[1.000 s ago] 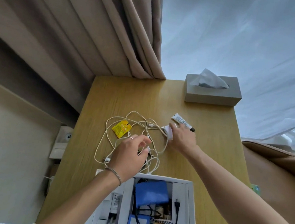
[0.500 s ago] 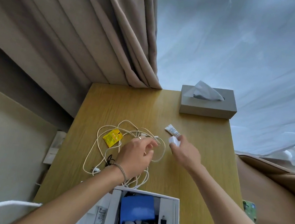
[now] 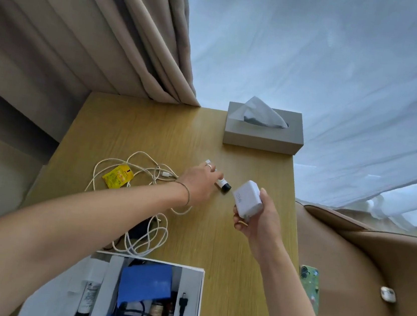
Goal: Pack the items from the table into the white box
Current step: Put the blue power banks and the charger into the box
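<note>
Charger block [image 3: 247, 199]: white, rounded cube, grey lettering on one face; gripped in curled fingers [image 3: 243, 221] of right hand [image 3: 254, 221], raised over table [image 3: 244, 241]. Small tube [image 3: 222, 184]: white with black cap, under left hand [image 3: 199, 184] fingertips, grip unclear.

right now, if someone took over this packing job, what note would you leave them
Right hand holds the white charger above the table.
Left hand reaches over the small tube, fingers on it; a firm grip can't be confirmed.
White box at the near edge already holds a blue pouch, bottles and a black cable.
Left to pack: charger, tube, white cable, yellow packet.
The tissue box is at the far edge.
</note>
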`<act>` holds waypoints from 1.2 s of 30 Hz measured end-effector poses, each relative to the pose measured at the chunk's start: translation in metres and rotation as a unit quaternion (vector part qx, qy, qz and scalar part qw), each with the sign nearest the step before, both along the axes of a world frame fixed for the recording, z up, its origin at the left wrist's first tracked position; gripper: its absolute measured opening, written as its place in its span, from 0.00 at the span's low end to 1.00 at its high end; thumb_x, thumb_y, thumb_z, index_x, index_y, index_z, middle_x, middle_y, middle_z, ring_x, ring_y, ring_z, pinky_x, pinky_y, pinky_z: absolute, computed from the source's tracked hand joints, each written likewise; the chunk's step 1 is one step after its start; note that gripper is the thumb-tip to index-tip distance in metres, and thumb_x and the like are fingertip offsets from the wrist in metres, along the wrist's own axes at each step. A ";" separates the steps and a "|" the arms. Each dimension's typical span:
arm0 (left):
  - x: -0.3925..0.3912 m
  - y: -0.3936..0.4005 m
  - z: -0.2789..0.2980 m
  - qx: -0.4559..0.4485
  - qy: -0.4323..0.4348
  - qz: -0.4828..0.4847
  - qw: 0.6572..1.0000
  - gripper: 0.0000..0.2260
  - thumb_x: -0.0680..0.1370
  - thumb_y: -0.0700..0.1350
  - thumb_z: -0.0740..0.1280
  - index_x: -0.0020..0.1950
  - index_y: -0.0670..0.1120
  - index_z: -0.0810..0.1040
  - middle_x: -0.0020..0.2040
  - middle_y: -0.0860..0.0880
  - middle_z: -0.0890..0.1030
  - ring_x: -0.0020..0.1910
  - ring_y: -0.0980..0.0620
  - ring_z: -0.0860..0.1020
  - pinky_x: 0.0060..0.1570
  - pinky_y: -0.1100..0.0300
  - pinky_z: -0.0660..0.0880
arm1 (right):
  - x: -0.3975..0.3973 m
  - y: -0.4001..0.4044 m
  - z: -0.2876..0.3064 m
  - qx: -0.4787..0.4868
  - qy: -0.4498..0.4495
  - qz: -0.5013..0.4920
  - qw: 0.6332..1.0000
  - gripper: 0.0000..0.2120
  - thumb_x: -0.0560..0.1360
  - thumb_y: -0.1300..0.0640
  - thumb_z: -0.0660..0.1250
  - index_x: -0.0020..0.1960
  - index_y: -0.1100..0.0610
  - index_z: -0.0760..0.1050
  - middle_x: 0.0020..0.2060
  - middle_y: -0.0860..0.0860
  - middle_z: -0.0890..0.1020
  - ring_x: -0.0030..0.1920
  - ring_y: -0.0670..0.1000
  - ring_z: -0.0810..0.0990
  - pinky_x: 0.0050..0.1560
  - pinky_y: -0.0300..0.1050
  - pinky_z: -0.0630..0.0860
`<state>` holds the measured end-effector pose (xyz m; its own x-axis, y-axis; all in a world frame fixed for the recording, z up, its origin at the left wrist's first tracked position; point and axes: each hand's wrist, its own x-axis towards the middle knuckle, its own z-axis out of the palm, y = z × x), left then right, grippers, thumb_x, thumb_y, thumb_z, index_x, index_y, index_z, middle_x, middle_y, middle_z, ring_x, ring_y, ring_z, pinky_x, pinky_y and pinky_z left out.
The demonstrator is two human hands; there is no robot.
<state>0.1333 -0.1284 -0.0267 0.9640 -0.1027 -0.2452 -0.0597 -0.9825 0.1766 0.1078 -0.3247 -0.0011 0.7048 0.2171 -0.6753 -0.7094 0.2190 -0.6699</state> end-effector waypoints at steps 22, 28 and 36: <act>0.024 -0.023 0.006 0.003 -0.095 -0.143 0.985 0.09 0.80 0.46 0.58 0.58 0.46 0.70 0.49 0.46 0.75 0.34 0.50 0.70 0.34 0.57 0.65 | -0.047 -0.012 0.025 0.060 -0.029 0.040 0.997 0.25 0.75 0.45 0.62 0.64 0.60 0.75 0.42 0.60 0.82 0.38 0.57 0.78 0.38 0.49 0.72; -0.020 -0.017 0.054 -0.152 -0.117 -0.050 0.980 0.11 0.80 0.52 0.57 0.59 0.48 0.69 0.34 0.57 0.71 0.27 0.58 0.70 0.26 0.63 0.60 | -0.069 -0.008 0.049 0.108 -0.066 0.081 0.989 0.30 0.75 0.45 0.60 0.69 0.65 0.70 0.45 0.61 0.79 0.37 0.55 0.78 0.34 0.46 0.70; -0.091 0.016 0.104 -0.276 -0.135 0.046 0.951 0.12 0.83 0.56 0.58 0.51 0.48 0.72 0.32 0.52 0.75 0.26 0.55 0.73 0.24 0.63 0.63 | -0.107 0.008 0.080 0.064 -0.160 0.187 0.967 0.20 0.77 0.49 0.62 0.63 0.61 0.72 0.50 0.56 0.81 0.48 0.58 0.81 0.39 0.48 0.73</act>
<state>0.0418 -0.1124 0.0773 0.9953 -0.0555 0.0792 -0.0940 -0.7481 0.6569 0.0013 -0.3169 0.0792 0.7290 0.5649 -0.3867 -0.5156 0.0816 -0.8529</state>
